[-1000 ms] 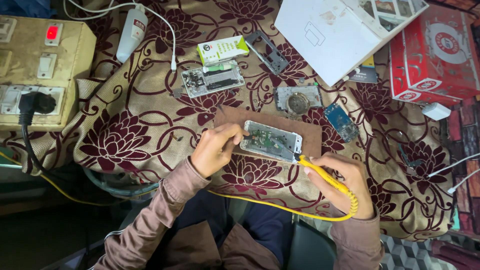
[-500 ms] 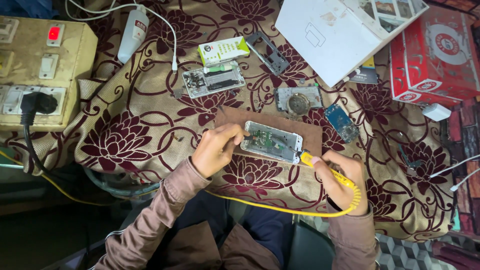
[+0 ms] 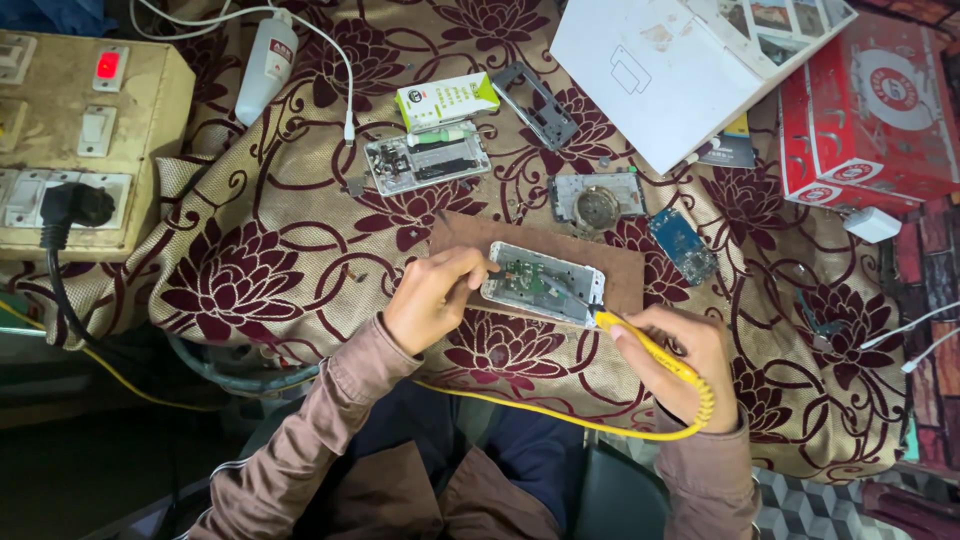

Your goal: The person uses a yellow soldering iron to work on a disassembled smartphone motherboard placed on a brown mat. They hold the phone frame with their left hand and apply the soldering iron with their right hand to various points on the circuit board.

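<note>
The left hand is pinching the edge of an opened phone lying on a brown board on the cloth-covered bench, while the right hand is gripping a yellow soldering iron whose tip is touching the phone.

Right hand draws the soldering iron in closer to the opened phone.

Over the last second, the right hand has slid up and left along the yellow-handled soldering iron, so its fingers now sit just beside the opened silver phone body with the green circuit board. The yellow cord's loop has tightened around that hand.
</note>
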